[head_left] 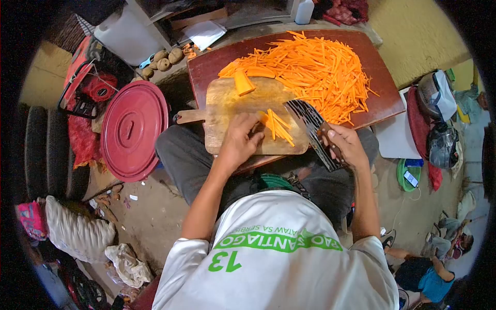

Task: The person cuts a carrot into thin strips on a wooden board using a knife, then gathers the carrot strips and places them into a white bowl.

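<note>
Just off the right edge of the wooden board, the right hand has its grip closed round the handle of a dark knife, whose far end reaches over the board. On the board, the left hand is half curled, fingertips by one end of some orange strips; whether that grip pinches any, I can't tell from where I stand. Those fingers worry me: not fully tucked, they could get nicked if the blade swung across. Loose strips might skid under it, too. Near the board's far edge sits an orange chunk that a stray push could knock off. Beyond and right of the board, the heap of strips comes close to the edge of the table, so a nudge may spill some.
</note>
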Available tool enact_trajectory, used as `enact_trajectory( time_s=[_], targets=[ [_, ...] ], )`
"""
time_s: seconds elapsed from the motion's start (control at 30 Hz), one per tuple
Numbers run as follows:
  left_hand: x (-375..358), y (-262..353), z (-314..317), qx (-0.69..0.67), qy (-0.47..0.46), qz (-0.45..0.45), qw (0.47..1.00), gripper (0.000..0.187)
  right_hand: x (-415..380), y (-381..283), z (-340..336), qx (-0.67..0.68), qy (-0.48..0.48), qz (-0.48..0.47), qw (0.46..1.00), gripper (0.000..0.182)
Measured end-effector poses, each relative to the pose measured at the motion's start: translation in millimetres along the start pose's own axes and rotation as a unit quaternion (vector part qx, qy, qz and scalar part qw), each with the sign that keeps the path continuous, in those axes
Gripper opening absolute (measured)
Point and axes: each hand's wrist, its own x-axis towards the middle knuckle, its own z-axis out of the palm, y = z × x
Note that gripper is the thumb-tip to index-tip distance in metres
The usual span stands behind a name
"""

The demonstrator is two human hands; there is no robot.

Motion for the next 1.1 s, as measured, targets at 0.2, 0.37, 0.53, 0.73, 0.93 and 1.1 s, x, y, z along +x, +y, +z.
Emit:
enact_trajectory(
  time_s=[0.2, 0.37, 0.53, 0.73, 0.93, 1.1],
  targets=[
    [-7, 5, 16, 0.033, 0.008, 0.066, 0.997, 0.037, 4, 12, 1, 0.068, 0.001, 0.026, 0.997, 0.044],
    [-6, 3, 19, 0.045, 0.015, 0.075, 0.996, 0.033, -1, 21, 13, 0.107, 0.012, 0.034, 0.994, 0.043],
    [-6, 1, 22, 0.044, 0.026, 0.078, 0.996, 0.032, -3, 26, 22, 0.114, -0.004, 0.047, 0.992, 0.039],
    [-8, -6, 26, 0.036, 0.029, 0.092, 0.995, 0.031, 1, 41, 51, 0.147, -0.055, 0.065, 0.985, 0.041],
    [-7, -1, 23, 0.037, 0.018, 0.084, 0.996, 0.033, -11, 46, 69, 0.219, -0.012, 0.069, 0.973, 0.040],
    [7, 19, 25, 0.043, -0.032, 0.103, 0.993, 0.043, -20, 33, 61, 0.271, 0.006, 0.042, 0.962, 0.040]
  ],
)
